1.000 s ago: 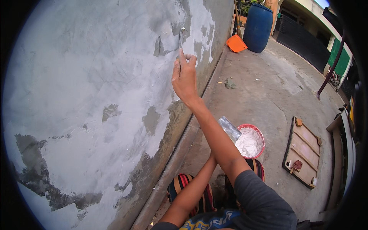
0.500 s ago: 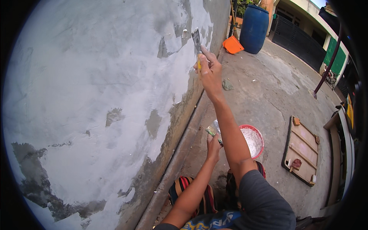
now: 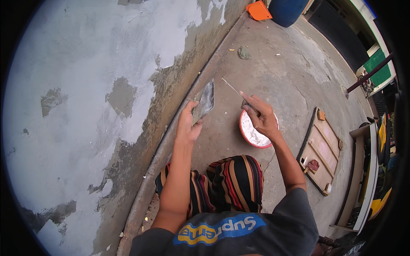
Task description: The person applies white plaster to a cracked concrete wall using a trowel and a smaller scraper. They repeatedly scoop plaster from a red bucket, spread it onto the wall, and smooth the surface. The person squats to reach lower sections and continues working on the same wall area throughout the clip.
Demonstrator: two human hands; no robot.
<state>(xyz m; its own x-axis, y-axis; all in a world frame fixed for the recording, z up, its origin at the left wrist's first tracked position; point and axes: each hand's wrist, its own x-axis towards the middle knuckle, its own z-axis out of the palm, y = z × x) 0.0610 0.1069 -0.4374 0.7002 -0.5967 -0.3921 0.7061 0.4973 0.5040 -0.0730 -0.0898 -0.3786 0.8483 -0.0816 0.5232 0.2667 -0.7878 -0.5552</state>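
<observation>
My left hand (image 3: 187, 123) grips a wide, flat metal scraper (image 3: 207, 99) by its edge, with its grey blade tilted up in front of me. To its right, my right hand (image 3: 264, 116) is closed round a putty knife (image 3: 231, 87). The knife's thin blade shows nearly edge-on and points toward the scraper, apart from it; its handle is mostly hidden by my fingers. Below my right hand stands a red-rimmed bucket (image 3: 252, 143) with white putty (image 3: 253, 131) inside. The wall (image 3: 89, 77) at left carries white smears over bare grey patches.
An orange dustpan (image 3: 259, 10) and a blue barrel (image 3: 285, 13) stand at the far end of the wall. A grey lump (image 3: 244, 53) lies on the concrete floor. A framed wooden panel (image 3: 326, 147) lies to the right, beside a bench-like piece (image 3: 356, 179).
My right hand has come down from the wall with the putty knife, to above the bucket. My left hand has lifted the scraper, now in plain sight. The view has tilted down.
</observation>
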